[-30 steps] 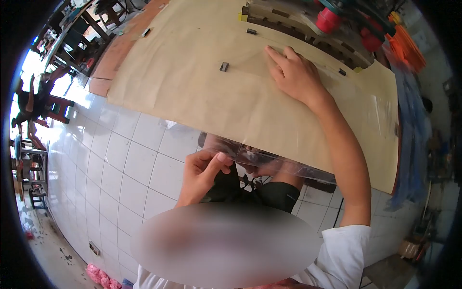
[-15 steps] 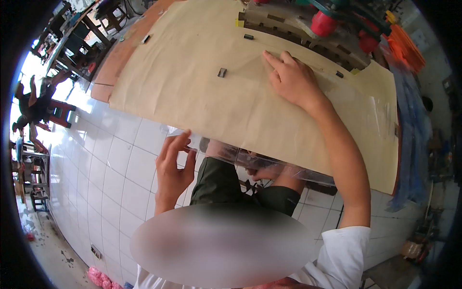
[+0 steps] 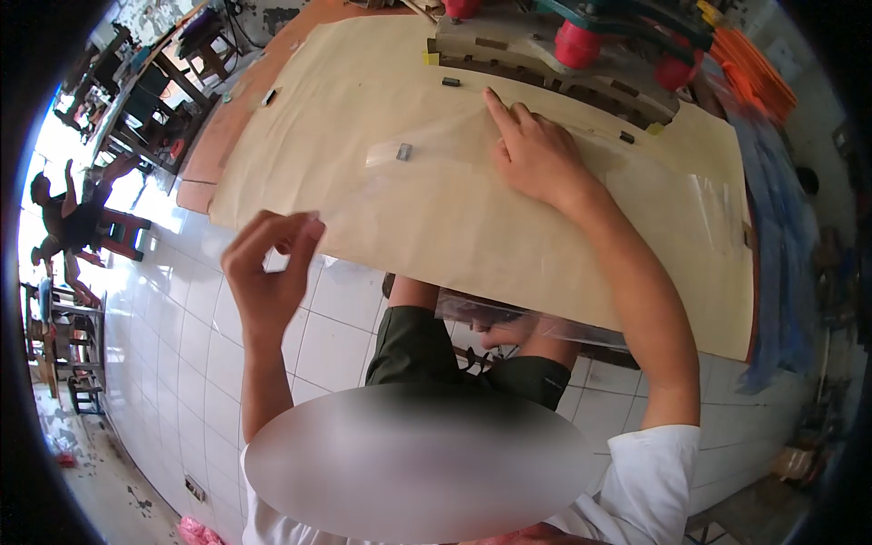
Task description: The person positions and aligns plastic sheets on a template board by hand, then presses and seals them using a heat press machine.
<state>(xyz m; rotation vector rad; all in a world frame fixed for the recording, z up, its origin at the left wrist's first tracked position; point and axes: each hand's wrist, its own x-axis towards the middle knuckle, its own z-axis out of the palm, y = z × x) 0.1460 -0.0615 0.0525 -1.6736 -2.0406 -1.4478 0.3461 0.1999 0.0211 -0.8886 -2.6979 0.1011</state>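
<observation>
Clear film pinched at edge by L hand; R hand, well apart, rests palm-down, index out; film lies over tan sheet. Uneven L pull or weak R press could crease it; drag might shift sm. block.

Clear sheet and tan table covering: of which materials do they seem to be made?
Clear sheet: probably thin, glossy plastic film; things show through it, with bright streaks.
Tan table covering: perhaps paper, mostly matte; it shows soft wrinkles.
</observation>
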